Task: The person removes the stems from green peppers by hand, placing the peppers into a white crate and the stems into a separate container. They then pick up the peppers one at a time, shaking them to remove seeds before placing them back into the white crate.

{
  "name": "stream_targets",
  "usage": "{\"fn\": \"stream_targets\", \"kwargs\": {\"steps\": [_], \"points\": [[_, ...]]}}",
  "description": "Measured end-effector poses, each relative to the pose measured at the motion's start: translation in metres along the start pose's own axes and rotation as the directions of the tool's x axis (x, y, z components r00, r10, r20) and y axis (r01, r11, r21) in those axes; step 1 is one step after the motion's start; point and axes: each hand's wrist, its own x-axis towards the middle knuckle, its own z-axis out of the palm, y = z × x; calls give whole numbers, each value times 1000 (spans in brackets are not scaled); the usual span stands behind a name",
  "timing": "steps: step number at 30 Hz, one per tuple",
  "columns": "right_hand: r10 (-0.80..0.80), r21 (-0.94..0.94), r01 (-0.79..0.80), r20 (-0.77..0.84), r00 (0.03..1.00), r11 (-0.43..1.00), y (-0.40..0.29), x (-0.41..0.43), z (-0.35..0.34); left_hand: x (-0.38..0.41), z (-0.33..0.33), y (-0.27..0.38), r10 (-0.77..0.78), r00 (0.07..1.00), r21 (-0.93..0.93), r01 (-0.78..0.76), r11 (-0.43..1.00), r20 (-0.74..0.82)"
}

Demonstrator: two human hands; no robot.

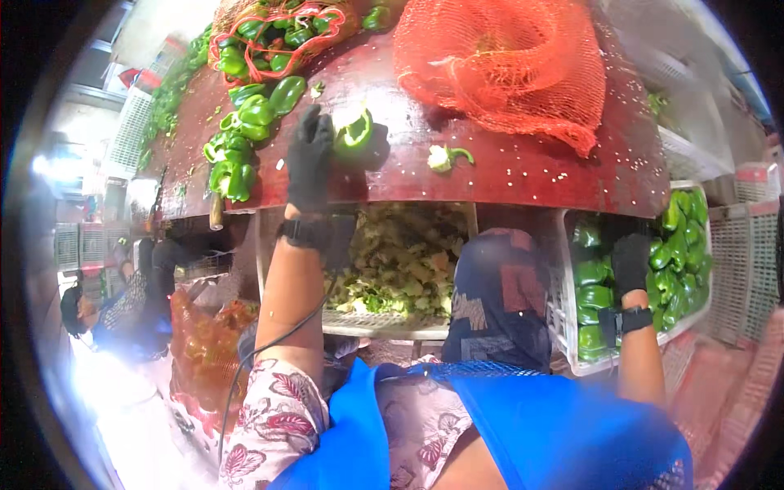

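Observation:
My left hand [309, 156], in a black glove, is over the dark red table [392, 177]. Right beside its fingers stands a cut green bell pepper [357, 130] with its pale inside showing; whether they touch is unclear. To its left lies a row of green bell peppers [254, 116], some cut open. A pepper core with its stem [442, 158] rests further right. My right hand [631, 260], also black-gloved, reaches down into a white plastic crate [568, 300] of green peppers [680, 239]. Its fingers are in shadow, and any grip is hidden.
An orange-red mesh bag [502, 67] covers the far right tabletop. Another net bag [340, 27] holds whole peppers. A wooden handle [215, 211] juts over the table edge. Below is a crate of trimmings [404, 263]. A person [125, 306] is at the left, near a filled net sack [208, 355].

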Motion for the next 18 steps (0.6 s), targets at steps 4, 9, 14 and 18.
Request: {"fn": "stream_targets", "kwargs": {"steps": [4, 9, 14, 18], "points": [[-13, -251, 74, 235, 972, 965, -50, 54, -20, 0, 14, 6, 39, 977, 292, -100, 951, 208], [151, -355, -124, 50, 987, 927, -89, 70, -33, 11, -5, 24, 119, 906, -144, -66, 987, 405], [18, -147, -25, -47, 999, 989, -38, 64, -27, 5, -20, -4, -21, 873, -170, 119, 978, 487], [225, 251, -161, -251, 942, 955, -84, 38, -125, -42, -27, 37, 194, 921, 9, -210, 978, 337]]}}
